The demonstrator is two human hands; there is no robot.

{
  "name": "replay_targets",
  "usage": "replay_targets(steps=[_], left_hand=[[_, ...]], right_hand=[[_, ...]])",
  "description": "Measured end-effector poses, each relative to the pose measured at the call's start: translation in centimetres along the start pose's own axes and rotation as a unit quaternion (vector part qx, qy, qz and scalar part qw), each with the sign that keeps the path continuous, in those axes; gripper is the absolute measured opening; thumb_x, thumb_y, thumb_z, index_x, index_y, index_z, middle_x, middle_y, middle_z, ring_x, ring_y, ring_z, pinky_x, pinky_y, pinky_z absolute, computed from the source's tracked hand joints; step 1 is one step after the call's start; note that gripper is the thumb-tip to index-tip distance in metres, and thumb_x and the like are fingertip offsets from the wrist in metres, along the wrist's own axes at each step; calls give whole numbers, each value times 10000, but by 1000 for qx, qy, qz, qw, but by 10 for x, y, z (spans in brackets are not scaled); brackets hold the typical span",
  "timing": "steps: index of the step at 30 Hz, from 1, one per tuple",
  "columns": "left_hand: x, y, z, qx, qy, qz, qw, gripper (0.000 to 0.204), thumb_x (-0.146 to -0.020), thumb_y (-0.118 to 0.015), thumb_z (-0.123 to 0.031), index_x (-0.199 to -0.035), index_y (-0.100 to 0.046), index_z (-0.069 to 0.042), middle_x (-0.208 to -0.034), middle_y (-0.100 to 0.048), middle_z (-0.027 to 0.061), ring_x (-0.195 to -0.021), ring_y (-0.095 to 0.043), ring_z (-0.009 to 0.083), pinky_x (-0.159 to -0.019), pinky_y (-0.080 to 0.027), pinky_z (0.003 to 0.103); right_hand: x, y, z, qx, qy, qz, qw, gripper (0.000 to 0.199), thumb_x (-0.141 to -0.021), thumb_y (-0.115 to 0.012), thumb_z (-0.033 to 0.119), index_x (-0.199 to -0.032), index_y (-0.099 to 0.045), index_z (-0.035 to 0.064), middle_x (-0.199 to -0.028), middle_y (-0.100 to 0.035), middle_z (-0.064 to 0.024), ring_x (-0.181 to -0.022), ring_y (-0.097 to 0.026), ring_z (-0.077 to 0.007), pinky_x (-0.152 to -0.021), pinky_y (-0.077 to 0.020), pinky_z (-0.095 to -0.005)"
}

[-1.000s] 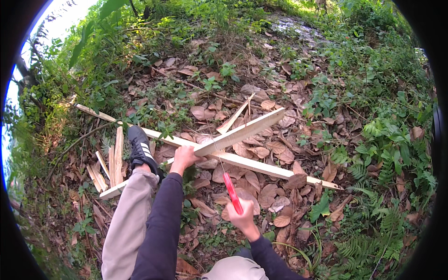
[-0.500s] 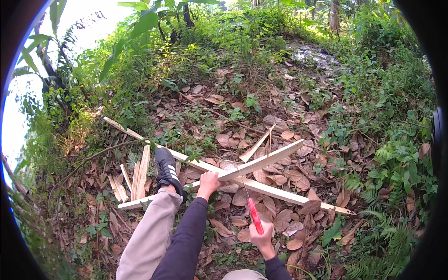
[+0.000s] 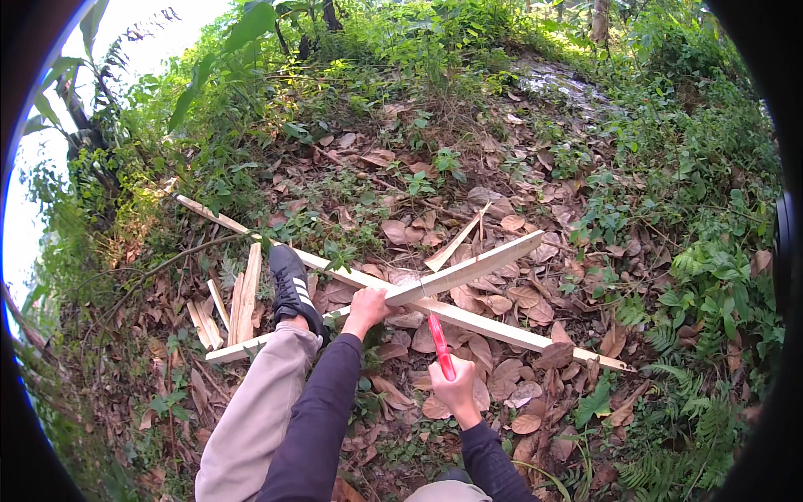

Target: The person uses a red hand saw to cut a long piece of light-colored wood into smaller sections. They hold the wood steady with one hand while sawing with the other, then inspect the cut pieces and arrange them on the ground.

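My left hand [image 3: 365,309] is closed around a pale wooden strip [image 3: 485,264], just left of where that strip crosses over a longer wooden strip [image 3: 510,332] on the ground. My right hand [image 3: 456,388] grips the red handle of a handsaw [image 3: 440,336]. Its thin blade meets the upper strip close to the crossing, right of my left hand; most of the blade is hidden by the wood. My left foot, in a black shoe [image 3: 290,286] with white stripes, rests across the strips on the left.
Several short wood pieces [image 3: 245,294] lie left of the shoe. A pointed splinter of wood [image 3: 456,243] lies beyond the crossing. Brown dry leaves [image 3: 502,385] cover the ground, with ferns [image 3: 686,418] at the right and green bushes [image 3: 452,75] farther off.
My right hand has pushed the saw forward and slightly left, so its handle is now close under the strips. My left hand keeps its grip. The whole view has shifted slightly.
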State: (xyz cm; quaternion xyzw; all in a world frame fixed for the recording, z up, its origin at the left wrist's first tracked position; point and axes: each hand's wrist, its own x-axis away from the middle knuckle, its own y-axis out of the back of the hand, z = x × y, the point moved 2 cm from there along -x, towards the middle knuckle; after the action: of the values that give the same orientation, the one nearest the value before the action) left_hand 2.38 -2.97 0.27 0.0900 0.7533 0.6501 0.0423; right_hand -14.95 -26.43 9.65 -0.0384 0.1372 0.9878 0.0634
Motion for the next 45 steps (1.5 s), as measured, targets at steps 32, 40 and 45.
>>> replay_targets(steps=[32,40,45], left_hand=[[6,9,-8,20,-20,-76,997,681,-747,-706,-732,-979,-702,-92,-755,-716,155,-748,-722,339,-685,-567,457],[8,1,-5,21,-23,-75,997,673,-748,-709,-729,-943,-698,-85,-716,-704,157,-701,-717,345,-649,-566,466],[6,8,-10,38,-16,-84,996,652,-744,-730,-708,-934,-712,-84,-731,-708,166,-726,-715,360,-680,-567,474]], right_hand=[[77,69,-18,1,17,56,998,277,-807,-691,40,-589,-521,49,-473,-469,-46,-387,-472,-139,-432,-343,-329],[-30,10,-2,-47,7,55,997,285,-830,-698,86,-620,-514,30,-481,-450,-44,-419,-429,-111,-438,-323,-331],[4,21,-31,-80,6,36,996,305,-823,-685,64,-592,-487,42,-467,-433,-18,-396,-436,-114,-436,-329,-327]])
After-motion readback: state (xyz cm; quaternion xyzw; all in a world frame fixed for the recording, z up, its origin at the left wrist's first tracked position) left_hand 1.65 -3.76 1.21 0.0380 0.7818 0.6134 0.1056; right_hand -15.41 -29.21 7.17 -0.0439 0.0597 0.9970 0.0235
